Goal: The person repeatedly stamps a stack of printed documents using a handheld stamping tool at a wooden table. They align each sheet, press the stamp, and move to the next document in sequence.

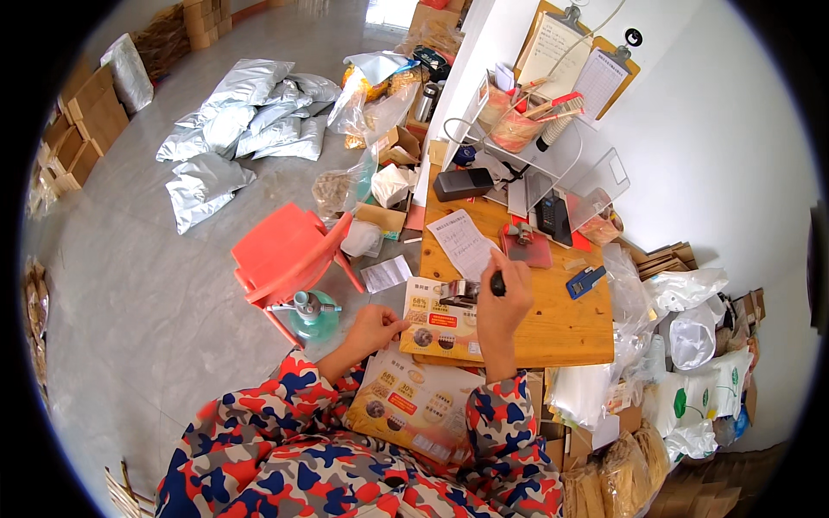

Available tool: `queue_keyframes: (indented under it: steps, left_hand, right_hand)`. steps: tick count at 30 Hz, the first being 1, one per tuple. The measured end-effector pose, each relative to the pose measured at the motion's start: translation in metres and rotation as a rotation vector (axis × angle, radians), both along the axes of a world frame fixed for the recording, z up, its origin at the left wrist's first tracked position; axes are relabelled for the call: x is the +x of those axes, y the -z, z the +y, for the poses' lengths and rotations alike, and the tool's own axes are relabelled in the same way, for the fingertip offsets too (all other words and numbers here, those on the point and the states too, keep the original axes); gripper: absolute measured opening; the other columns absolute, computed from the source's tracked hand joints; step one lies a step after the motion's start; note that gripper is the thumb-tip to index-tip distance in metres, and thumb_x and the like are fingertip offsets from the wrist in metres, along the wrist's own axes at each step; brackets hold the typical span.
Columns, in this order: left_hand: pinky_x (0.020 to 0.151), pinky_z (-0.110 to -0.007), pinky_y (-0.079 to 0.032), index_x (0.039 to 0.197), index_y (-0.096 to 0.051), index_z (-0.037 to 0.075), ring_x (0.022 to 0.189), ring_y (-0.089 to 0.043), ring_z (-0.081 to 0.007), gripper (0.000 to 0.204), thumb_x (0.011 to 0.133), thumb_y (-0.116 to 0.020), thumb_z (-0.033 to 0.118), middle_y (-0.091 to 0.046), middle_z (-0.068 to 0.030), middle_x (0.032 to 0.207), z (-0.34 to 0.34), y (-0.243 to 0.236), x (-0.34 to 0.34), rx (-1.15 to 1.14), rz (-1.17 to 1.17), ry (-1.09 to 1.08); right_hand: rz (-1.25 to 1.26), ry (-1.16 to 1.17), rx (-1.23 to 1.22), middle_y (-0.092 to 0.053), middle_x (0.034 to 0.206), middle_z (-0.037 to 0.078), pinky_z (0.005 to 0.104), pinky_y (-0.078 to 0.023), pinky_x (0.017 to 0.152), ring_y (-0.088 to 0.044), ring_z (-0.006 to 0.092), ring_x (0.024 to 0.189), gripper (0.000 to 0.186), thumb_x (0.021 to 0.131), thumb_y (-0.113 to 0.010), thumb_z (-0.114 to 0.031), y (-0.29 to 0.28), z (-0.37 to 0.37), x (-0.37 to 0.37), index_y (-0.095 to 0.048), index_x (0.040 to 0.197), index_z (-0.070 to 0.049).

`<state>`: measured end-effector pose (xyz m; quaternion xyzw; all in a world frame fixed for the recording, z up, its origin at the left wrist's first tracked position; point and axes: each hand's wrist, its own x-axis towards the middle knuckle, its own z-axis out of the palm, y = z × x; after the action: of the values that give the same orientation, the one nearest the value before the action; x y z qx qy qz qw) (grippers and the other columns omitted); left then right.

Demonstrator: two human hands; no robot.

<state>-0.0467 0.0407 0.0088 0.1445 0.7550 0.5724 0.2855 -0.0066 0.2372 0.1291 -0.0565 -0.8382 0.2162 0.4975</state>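
Note:
On the near left part of the wooden table lies a flat white-and-yellow printed package (pixel 440 332). My left hand (pixel 377 330) pinches its left edge between thumb and fingers. My right hand (pixel 509 293) is closed around the black handle of a hand stamp (pixel 460 293), whose metal body is against or just above the package's upper part; I cannot tell which. More packages of the same print (pixel 410 401) rest on my lap, partly under my forearms. A handwritten paper sheet (pixel 464 245) lies just beyond the stamp.
A blue tool (pixel 585 281) and a red ink pad (pixel 525 249) lie on the wooden table (pixel 553 332). A red plastic stool (pixel 285 250) and a green spray bottle (pixel 313 316) stand at left. Silver bags (pixel 250 112) are piled on the floor; plastic bags (pixel 691 345) crowd the right.

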Motion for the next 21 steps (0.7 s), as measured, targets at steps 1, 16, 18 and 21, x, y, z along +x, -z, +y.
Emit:
queue_keyframes:
  steps: [1,16,18,21]
  left_hand:
    - [0.039,-0.026,-0.041,0.075,-0.066,-0.004,0.042,-0.055,-0.0099,0.029,0.087,-0.073,0.022,-0.065,-0.0059,0.061,0.0,0.005,0.001,0.031,-0.024,-0.031]
    - [0.045,-0.032,-0.043,0.083,-0.06,-0.007,0.049,-0.061,-0.0171,0.015,0.091,-0.059,0.006,-0.061,-0.0126,0.06,-0.004,0.002,0.015,-0.08,0.344,0.029]
    - [0.049,-0.034,-0.045,0.086,-0.059,-0.007,0.054,-0.063,-0.0201,0.013,0.091,-0.057,0.005,-0.061,-0.0148,0.062,-0.013,-0.012,0.02,-0.146,0.492,0.012]
    - [0.057,-0.038,-0.046,0.088,-0.058,-0.007,0.063,-0.063,-0.0286,0.013,0.091,-0.057,0.006,-0.062,-0.019,0.069,-0.029,-0.019,0.025,-0.158,0.538,-0.015]
  right_hand:
    - [0.038,0.032,-0.006,-0.055,0.076,0.012,0.0358,-0.044,0.063,-0.056,0.0262,0.071,0.021,0.081,-0.066,0.009,-0.011,-0.002,0.006,-0.07,0.099,0.0]
    - [-0.061,0.181,-0.036,-0.056,0.074,0.01,0.0346,-0.044,0.059,-0.055,0.0242,0.067,0.025,0.079,-0.066,0.012,-0.025,-0.007,0.098,-0.07,0.1,-0.001]
    - [-0.062,0.18,-0.055,-0.056,0.075,0.01,0.0344,-0.044,0.059,-0.055,0.0241,0.067,0.025,0.079,-0.067,0.011,-0.023,-0.007,0.098,-0.071,0.1,-0.001]
    - [-0.043,0.188,-0.046,-0.056,0.073,0.01,0.0319,-0.045,0.061,-0.055,0.0218,0.067,0.017,0.082,-0.065,0.011,-0.032,-0.009,0.095,-0.069,0.096,0.002]
